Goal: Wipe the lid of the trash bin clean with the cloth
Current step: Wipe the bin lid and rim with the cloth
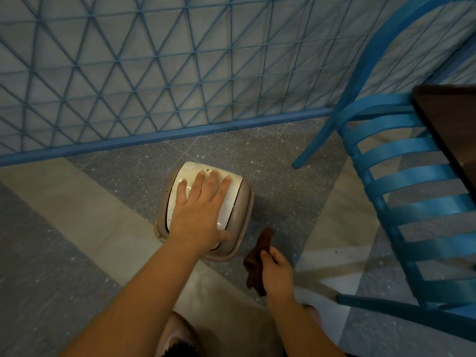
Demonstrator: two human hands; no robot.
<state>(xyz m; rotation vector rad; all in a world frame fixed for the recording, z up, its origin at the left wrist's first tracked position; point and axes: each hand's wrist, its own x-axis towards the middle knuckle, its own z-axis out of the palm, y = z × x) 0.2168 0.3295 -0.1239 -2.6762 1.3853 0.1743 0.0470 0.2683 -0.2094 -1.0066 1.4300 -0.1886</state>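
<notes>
Trash bin point(239, 217) on speckled grey floor point(270, 161), near blue lattice fence point(154, 73). White lid point(230, 199) on top, bordered by beige rim; small dark specks visible along far edge of lid.

Left hand point(199, 210) laid flat on lid, palm down, fingers point(213, 176) spread and extended toward far edge. Released state: nothing grasped, contact by palm and finger pads only.

Right hand point(277, 271) positioned off the bin, just beside its near right corner, above floor. Clenched around brown cloth point(257, 256), grip closed at mid-length of cloth. One end of cloth projecting up past thumb toward bin; other end hanging below fist on its left side. Cloth apart from lid, no contact with bin surface visible.

Relative layout: lid under left palm; cloth to right of and nearer than lid, between bin and right hand.

Blue slatted chair point(401, 176) at right, one leg on floor well right of bin. Dark table point(453, 130) edge overlapping chair at far right.
</notes>
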